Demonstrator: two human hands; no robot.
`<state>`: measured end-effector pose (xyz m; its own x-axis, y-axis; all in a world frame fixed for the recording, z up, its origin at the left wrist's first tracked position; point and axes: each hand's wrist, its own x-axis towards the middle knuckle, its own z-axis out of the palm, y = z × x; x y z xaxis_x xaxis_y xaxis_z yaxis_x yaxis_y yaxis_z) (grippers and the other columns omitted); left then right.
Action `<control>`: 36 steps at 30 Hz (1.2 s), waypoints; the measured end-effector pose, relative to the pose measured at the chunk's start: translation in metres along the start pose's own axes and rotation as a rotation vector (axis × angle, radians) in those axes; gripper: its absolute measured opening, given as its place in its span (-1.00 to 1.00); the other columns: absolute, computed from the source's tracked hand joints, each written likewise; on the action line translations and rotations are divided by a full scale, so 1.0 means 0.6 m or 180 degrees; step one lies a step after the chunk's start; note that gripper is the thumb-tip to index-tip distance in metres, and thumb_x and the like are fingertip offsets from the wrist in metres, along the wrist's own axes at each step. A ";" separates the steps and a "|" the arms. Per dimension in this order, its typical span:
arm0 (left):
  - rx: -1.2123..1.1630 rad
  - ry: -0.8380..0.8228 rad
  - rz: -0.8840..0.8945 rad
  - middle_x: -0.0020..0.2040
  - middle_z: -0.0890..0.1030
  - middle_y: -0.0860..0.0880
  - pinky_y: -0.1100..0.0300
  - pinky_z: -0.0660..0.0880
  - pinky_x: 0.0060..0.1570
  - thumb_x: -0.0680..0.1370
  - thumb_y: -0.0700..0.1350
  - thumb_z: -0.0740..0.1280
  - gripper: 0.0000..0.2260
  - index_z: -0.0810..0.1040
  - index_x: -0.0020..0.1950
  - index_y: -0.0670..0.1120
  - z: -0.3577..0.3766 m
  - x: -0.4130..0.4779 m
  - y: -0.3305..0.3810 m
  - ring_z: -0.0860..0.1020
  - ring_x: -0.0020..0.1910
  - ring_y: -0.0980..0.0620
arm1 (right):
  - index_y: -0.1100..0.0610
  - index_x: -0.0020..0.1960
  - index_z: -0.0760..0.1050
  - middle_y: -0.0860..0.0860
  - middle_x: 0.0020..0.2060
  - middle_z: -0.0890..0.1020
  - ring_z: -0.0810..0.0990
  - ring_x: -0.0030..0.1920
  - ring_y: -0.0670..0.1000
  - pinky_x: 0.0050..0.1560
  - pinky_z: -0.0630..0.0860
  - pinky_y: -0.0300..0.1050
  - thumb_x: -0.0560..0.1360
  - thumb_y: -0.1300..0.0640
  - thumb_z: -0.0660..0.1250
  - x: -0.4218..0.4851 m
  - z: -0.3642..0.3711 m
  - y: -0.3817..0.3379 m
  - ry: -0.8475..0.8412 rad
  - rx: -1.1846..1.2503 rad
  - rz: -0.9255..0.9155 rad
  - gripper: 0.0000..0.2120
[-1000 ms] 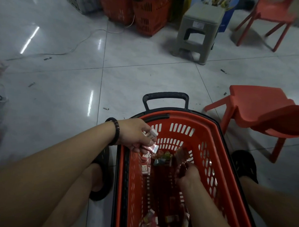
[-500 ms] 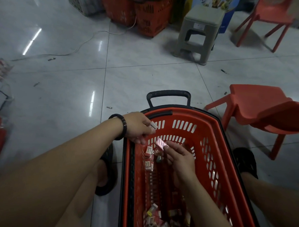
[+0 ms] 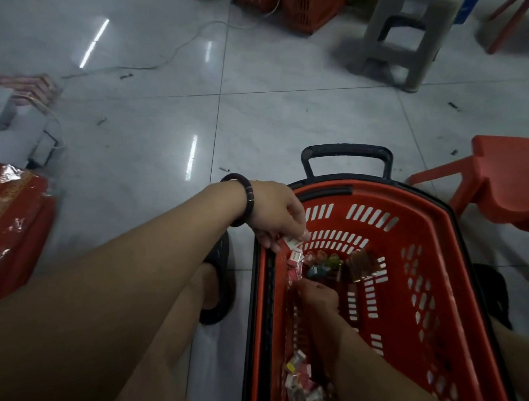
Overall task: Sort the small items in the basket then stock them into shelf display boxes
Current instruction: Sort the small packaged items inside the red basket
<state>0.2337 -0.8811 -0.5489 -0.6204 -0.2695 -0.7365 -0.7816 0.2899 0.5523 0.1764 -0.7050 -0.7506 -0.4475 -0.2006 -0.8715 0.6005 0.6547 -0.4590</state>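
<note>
A red shopping basket (image 3: 424,284) with a black handle stands on the floor between my legs. Small wrapped items (image 3: 323,264) lie at its far end, and more small packets (image 3: 301,380) at the near end. My left hand (image 3: 276,215), with a dark bead bracelet on its wrist, hovers over the basket's left rim and pinches several small pink-and-white packets (image 3: 292,244). My right hand (image 3: 316,298) reaches down into the basket, fingers curled among the items; what it grips is hidden.
A grey plastic stool (image 3: 407,33) stands at the back, red baskets (image 3: 303,7) behind it. A red chair (image 3: 505,183) is close on the right. Red packages (image 3: 13,226) and white boxes (image 3: 14,126) lie at the left. A cable (image 3: 172,52) crosses the tiled floor.
My right hand brought a pink packet up to my left hand, then dropped back to the basket floor. My left hand still holds its packets. The view has shifted left.
</note>
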 end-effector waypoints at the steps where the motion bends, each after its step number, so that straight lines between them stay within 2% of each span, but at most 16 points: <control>1: -0.0005 -0.0036 -0.0034 0.01 0.75 -0.06 0.14 0.69 -0.07 0.62 0.05 0.45 -0.80 0.66 0.14 -0.06 -0.002 0.001 0.001 0.74 -0.17 0.03 | 0.21 -0.09 0.67 0.13 -0.20 0.72 0.70 -0.17 0.14 -0.28 0.57 -0.10 0.46 0.21 0.54 0.001 0.003 0.002 0.0044 0.0028 0.0066 -0.91; 5: -0.0059 -0.0218 -0.0172 0.05 0.73 -0.11 0.18 0.69 -0.13 0.63 0.00 0.43 -0.79 0.65 0.17 -0.10 -0.003 0.006 0.004 0.71 -0.20 0.03 | 0.18 -0.11 0.70 0.14 -0.17 0.75 0.73 -0.10 0.19 -0.05 0.70 0.09 0.46 0.15 0.56 0.012 0.007 0.012 -0.0005 0.0005 0.0053 -0.90; 10: -0.0071 -0.0323 -0.0217 0.12 0.69 -0.10 0.11 0.71 -0.09 0.65 -0.03 0.41 -0.81 0.63 0.19 -0.10 -0.001 0.008 0.003 0.75 -0.11 -0.05 | 0.14 -0.15 0.75 0.10 -0.20 0.78 0.75 -0.06 0.19 0.13 0.68 0.26 0.53 0.06 0.47 0.008 -0.021 0.007 -0.0268 -0.0153 -0.0395 -0.82; 11: -0.0057 -0.0304 -0.0223 0.10 0.70 -0.09 0.11 0.70 -0.09 0.66 -0.03 0.40 -0.81 0.62 0.21 -0.10 -0.001 0.007 0.004 0.76 -0.09 -0.06 | 0.13 -0.11 0.76 0.10 -0.16 0.78 0.76 -0.05 0.18 0.12 0.69 0.27 0.54 0.04 0.45 0.001 -0.028 -0.002 -0.0388 -0.0081 -0.0595 -0.82; 12: -0.0043 -0.0279 -0.0232 0.07 0.70 -0.08 0.10 0.69 -0.08 0.66 -0.05 0.38 -0.82 0.61 0.21 -0.10 0.000 0.005 0.005 0.76 -0.06 -0.08 | 0.12 -0.04 0.75 0.10 -0.12 0.78 0.77 -0.07 0.14 0.05 0.71 0.19 0.57 0.04 0.43 -0.010 -0.038 -0.014 -0.0514 0.0105 -0.0782 -0.82; 14: -0.0023 -0.0223 -0.0228 0.03 0.72 -0.07 0.09 0.68 -0.05 0.68 -0.06 0.36 -0.83 0.60 0.22 -0.09 0.003 0.001 0.008 0.76 -0.01 -0.11 | 0.17 0.10 0.70 0.08 -0.14 0.77 0.75 -0.20 0.03 -0.22 0.67 -0.09 0.66 0.09 0.36 -0.051 -0.059 -0.046 -0.0932 0.0464 -0.1099 -0.81; 15: -0.0008 -0.0199 -0.0213 0.03 0.72 -0.07 0.08 0.68 -0.03 0.68 -0.06 0.36 -0.84 0.60 0.22 -0.09 0.004 0.000 0.010 0.76 -0.01 -0.12 | 0.20 0.14 0.67 0.07 -0.20 0.74 0.71 -0.27 0.02 -0.31 0.61 -0.15 0.67 0.10 0.33 -0.074 -0.069 -0.061 -0.1189 0.0619 -0.1271 -0.79; 17: 0.0014 -0.0195 -0.0189 0.06 0.71 -0.11 0.04 0.67 0.00 0.68 -0.08 0.35 -0.85 0.60 0.22 -0.09 0.009 0.000 0.012 0.76 -0.03 -0.12 | 0.25 0.17 0.64 0.06 -0.28 0.65 0.59 -0.33 0.01 -0.32 0.53 -0.16 0.65 0.12 0.36 -0.112 -0.080 -0.078 -0.1565 0.0860 -0.1562 -0.78; 18: 0.0030 -0.0204 -0.0168 0.07 0.71 -0.14 0.03 0.68 0.00 0.69 -0.09 0.35 -0.86 0.59 0.21 -0.09 0.013 0.000 0.013 0.76 -0.03 -0.13 | 0.25 0.16 0.63 0.09 -0.25 0.64 0.58 -0.30 0.02 -0.29 0.53 -0.16 0.63 0.15 0.39 -0.125 -0.083 -0.082 -0.1669 0.0901 -0.1735 -0.81; 21: 0.0005 -0.0117 -0.0072 0.00 0.71 -0.15 0.04 0.70 -0.05 0.69 -0.11 0.33 -0.87 0.59 0.21 -0.11 0.025 0.003 0.021 0.76 -0.05 -0.13 | 0.24 0.15 0.63 0.28 -0.09 0.70 0.68 -0.18 0.09 -0.21 0.62 -0.13 0.58 0.29 0.46 -0.139 -0.086 -0.087 -0.1472 0.0636 -0.2017 -0.85; 24: -0.0072 -0.0020 -0.0045 0.04 0.72 -0.21 0.07 0.71 -0.06 0.69 -0.17 0.32 -0.82 0.57 0.28 -0.13 0.029 0.002 0.025 0.75 -0.10 -0.05 | 0.25 0.16 0.61 0.20 -0.10 0.74 0.71 -0.22 0.02 -0.25 0.62 -0.19 0.56 0.35 0.46 -0.143 -0.092 -0.089 -0.1243 0.0786 -0.1919 -0.81; 27: -0.0034 0.0109 -0.0127 0.06 0.74 -0.15 0.03 0.71 0.02 0.67 -0.28 0.32 -0.71 0.51 0.38 -0.12 0.022 0.002 0.022 0.76 -0.04 -0.06 | 0.22 0.10 0.64 0.15 -0.10 0.77 0.77 -0.15 0.07 -0.23 0.66 -0.17 0.54 0.33 0.48 -0.111 -0.093 -0.075 -0.0776 0.0781 -0.1563 -0.85; 29: -0.0036 0.0216 -0.0157 0.08 0.74 -0.13 0.05 0.71 0.02 0.67 -0.31 0.31 -0.71 0.53 0.38 -0.13 0.014 0.002 0.022 0.75 0.01 -0.07 | 0.17 0.02 0.69 0.06 -0.15 0.78 0.79 -0.11 0.06 -0.19 0.68 -0.14 0.50 0.29 0.54 -0.067 -0.091 -0.057 -0.0444 0.0325 -0.1279 -0.88; 32: -0.0002 0.0248 -0.0134 0.19 0.68 -0.08 0.08 0.71 0.00 0.64 -0.30 0.38 -0.70 0.62 0.33 -0.06 -0.001 -0.002 0.023 0.74 0.03 -0.01 | 0.15 -0.03 0.73 0.03 -0.18 0.79 0.79 -0.09 0.09 0.01 0.73 0.07 0.46 0.25 0.59 -0.006 -0.074 -0.025 -0.0368 -0.0302 -0.0907 -0.89; 36: 0.0016 0.0317 -0.0045 0.24 0.65 -0.05 0.22 0.68 -0.15 0.64 -0.29 0.37 -0.71 0.65 0.28 0.02 -0.011 -0.003 0.025 0.69 0.06 0.08 | 0.12 -0.07 0.73 0.02 -0.21 0.78 0.78 -0.15 0.06 0.00 0.74 0.13 0.43 0.19 0.62 0.028 -0.031 0.005 -0.0334 -0.0716 -0.0807 -0.89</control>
<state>0.2224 -0.8824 -0.5368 -0.6130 -0.3634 -0.7016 -0.7900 0.2900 0.5401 0.1579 -0.6929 -0.7634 -0.4862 -0.4434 -0.7530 0.3128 0.7163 -0.6238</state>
